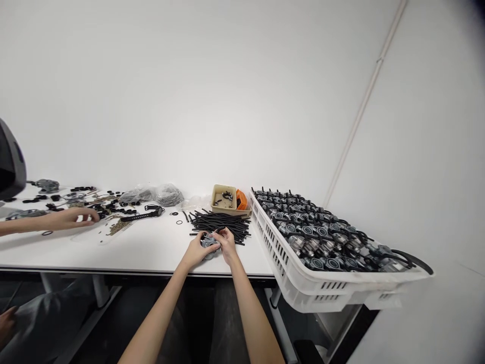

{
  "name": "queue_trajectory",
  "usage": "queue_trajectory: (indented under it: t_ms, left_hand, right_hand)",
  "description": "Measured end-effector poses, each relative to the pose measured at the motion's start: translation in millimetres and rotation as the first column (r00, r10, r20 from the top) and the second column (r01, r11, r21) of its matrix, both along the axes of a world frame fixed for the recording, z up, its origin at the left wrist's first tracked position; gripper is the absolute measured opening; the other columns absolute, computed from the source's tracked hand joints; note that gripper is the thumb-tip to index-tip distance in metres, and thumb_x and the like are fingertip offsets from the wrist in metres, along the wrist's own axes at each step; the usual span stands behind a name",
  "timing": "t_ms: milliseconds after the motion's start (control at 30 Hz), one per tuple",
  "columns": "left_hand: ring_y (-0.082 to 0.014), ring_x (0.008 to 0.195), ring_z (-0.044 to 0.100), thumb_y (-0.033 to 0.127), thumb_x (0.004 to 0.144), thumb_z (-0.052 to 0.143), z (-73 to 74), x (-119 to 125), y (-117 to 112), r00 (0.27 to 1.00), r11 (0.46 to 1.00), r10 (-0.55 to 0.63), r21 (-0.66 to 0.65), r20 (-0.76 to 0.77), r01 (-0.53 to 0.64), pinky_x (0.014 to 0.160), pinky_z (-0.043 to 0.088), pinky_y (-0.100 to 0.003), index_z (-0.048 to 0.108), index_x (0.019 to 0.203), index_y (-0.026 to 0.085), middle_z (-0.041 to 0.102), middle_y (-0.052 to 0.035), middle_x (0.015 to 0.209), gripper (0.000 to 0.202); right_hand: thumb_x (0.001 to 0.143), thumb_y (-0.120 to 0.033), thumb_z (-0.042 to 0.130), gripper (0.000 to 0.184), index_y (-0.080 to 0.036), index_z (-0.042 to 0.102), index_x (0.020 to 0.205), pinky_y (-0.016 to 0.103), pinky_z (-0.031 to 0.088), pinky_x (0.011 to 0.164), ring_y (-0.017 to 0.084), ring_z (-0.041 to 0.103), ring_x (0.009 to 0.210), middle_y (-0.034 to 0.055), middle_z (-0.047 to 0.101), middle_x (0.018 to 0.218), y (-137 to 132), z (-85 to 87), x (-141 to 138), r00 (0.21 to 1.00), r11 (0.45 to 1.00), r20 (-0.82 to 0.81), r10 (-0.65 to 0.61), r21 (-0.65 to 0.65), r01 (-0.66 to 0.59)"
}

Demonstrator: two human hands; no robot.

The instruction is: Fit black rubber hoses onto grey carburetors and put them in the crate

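Near the table's front edge, my left hand [196, 252] is closed around the side of a grey metal part [210, 243] that looks like a small carburetor. From the other side, my right hand [226, 244] closes its fingers on a short black tube [220, 230] at the top of this part. Where tube and part meet is hidden by my fingers. Just behind both hands lies a loose pile of black rubber tubes [222, 221].
On my right stands a white crate [299, 288] filled with rows of grey parts with black tubes. A beige tray [213, 202] with an orange container [241, 199] stands behind the tubes. Leftward, a co-worker's hand [78, 217] reaches over small parts, near a wristwatch [146, 213].
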State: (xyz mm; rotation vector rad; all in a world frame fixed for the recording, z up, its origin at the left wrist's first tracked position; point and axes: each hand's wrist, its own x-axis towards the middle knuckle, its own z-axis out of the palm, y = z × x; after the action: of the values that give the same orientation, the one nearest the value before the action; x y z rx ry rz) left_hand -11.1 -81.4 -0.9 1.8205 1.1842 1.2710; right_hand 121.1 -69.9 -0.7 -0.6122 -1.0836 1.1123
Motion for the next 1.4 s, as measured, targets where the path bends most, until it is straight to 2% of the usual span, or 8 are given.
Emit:
queue_trajectory:
  t_ms: [333, 733, 1167, 1400]
  left_hand:
    - [-0.0254, 0.095, 0.063, 0.051, 0.062, 0.069, 0.7, 0.7, -1.4, 1.0, 1.0, 0.001, 0.004, -0.015, -0.001, 0.081, 0.048, -0.035, 0.052, 0.106, 0.017, 0.067, -0.0096, 0.1, 0.058]
    - [-0.0256, 0.098, 0.061, 0.049, 0.062, 0.07, 0.1, 0.3, -1.4, 0.999, 0.999, -0.031, 0.029, -0.017, 0.032, 0.086, 0.046, -0.038, 0.054, 0.104, 0.019, 0.066, -0.0096, 0.105, 0.055]
    - [-0.0257, 0.096, 0.062, 0.048, 0.062, 0.07, 2.3, 0.9, -1.6, 1.0, 1.0, -0.02, 0.003, -0.006, 0.02, 0.084, 0.047, -0.036, 0.053, 0.102, 0.018, 0.067, -0.0099, 0.104, 0.053]
    - [-0.026, 0.096, 0.062, 0.051, 0.062, 0.069, 1.1, 0.7, -1.2, 1.0, 1.0, -0.008, -0.004, -0.021, 0.008, 0.083, 0.047, -0.036, 0.052, 0.104, 0.017, 0.067, -0.0103, 0.102, 0.057]
  right_hand:
    - [0.061, -0.033, 0.077, 0.038, -0.015, 0.069, 0.093, 0.033, 0.047, 0.078, 0.018, 0.064, 0.073, 0.0045, 0.069, 0.073, -4.8, 6.1, -0.4, 0.997, 0.998, 0.08, -0.001, -0.062, 0.006]
    - [0.06, -0.034, 0.077, 0.023, -0.017, 0.068, 0.073, 0.028, 0.047, 0.07, 0.016, 0.06, 0.069, 0.0027, 0.066, 0.071, 0.5, 0.2, 0.3, 0.993, 0.999, 0.117, -0.024, -0.02, 0.027]
    - [0.058, -0.035, 0.079, 0.027, -0.016, 0.062, 0.065, 0.026, 0.044, 0.066, 0.014, 0.056, 0.063, 0.0001, 0.062, 0.064, -0.4, 1.3, 0.6, 0.993, 0.998, 0.108, -0.05, -0.022, 0.052]
    - [0.061, -0.035, 0.077, 0.026, -0.018, 0.058, 0.061, 0.028, 0.045, 0.068, 0.016, 0.06, 0.067, 0.0011, 0.063, 0.065, -3.6, 5.1, 0.6, 0.997, 1.0, 0.078, -0.018, -0.02, 0.02]
